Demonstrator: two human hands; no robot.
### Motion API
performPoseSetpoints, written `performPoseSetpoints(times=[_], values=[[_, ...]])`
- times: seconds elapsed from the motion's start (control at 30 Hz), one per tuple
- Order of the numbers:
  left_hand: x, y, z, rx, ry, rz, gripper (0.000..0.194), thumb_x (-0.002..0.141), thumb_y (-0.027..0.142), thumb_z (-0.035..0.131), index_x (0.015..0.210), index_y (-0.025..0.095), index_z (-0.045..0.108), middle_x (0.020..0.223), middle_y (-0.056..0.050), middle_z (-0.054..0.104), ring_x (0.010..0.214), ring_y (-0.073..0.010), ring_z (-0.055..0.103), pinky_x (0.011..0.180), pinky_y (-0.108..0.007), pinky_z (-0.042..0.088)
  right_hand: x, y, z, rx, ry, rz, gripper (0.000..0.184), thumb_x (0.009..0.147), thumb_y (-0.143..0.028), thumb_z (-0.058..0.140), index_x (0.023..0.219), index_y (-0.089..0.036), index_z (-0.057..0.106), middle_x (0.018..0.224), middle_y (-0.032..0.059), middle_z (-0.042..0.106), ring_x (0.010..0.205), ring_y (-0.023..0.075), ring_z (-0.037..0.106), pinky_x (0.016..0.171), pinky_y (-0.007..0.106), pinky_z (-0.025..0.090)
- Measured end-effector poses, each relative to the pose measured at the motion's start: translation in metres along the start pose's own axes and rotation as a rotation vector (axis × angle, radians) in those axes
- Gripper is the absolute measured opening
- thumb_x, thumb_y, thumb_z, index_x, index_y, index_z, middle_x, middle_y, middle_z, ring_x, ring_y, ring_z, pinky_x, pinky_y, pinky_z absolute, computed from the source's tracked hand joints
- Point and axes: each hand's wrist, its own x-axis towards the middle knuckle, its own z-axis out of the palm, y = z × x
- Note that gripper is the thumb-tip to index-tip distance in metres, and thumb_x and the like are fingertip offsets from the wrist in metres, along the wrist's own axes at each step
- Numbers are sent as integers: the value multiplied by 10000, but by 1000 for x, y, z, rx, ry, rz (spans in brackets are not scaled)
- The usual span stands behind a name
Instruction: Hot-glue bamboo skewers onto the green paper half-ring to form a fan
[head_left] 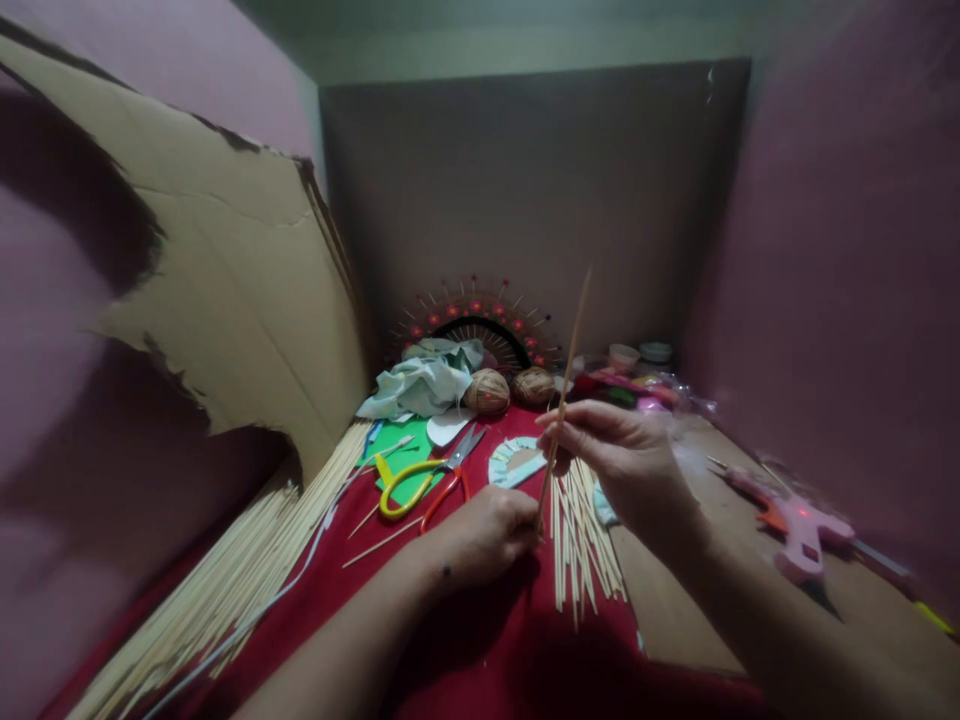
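Note:
A thin wooden stick (576, 340) stands nearly upright, its top leaning slightly right. My right hand (619, 455) pinches it around the middle between thumb and fingers. Lower down, my left hand (487, 537) is closed around its bottom end; some of those fingers are hidden. Behind my right hand lies a loose bundle of short sticks (581, 550). A pale half-ring piece (504, 462) rests just beyond my hands. Scissors with yellow handles (401, 490) and a red-handled tool (448, 497) lie left of it, near my left hand.
Long sticks (247, 555) and torn cardboard (240, 300) line the left side. Twine balls (487, 391), a crumpled cloth (424, 385) and a decorated half-round piece (480, 318) sit at the back. A pink glue gun (806, 535) lies on the cardboard sheet (697, 610) at right.

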Motion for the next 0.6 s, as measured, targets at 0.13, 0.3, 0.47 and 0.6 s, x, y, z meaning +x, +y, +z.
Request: performPoseSetpoints(times=[0.13,0.3,0.47,0.6], values=[[0,1,-1,7,-3,-19,121,763,74,526,720,132,623,711,-13,640,641,-108,563,622,-192,422,0,-1,1,20,-18,25,95,737,-264,699,704,-176,711,621,17,677,526,109,571,516,249,479],[0,0,1,20,11,-9,115,765,93,522,723,141,618,718,-10,639,652,-111,559,628,-189,419,-1,-3,3,10,-13,45,129,730,-285,702,688,-163,700,597,16,663,514,112,562,516,255,474],[-2,-3,4,52,39,-16,113,785,117,505,737,149,603,726,-9,634,647,-112,554,618,-189,409,-6,-2,4,-36,1,69,130,746,-280,687,683,-166,689,596,5,657,508,103,554,516,244,461],[-2,-3,6,46,44,3,122,792,107,493,738,151,593,719,-6,629,634,-107,547,607,-185,402,-9,1,6,-61,0,34,147,768,-276,659,679,-161,673,591,11,657,483,100,546,498,242,450]])
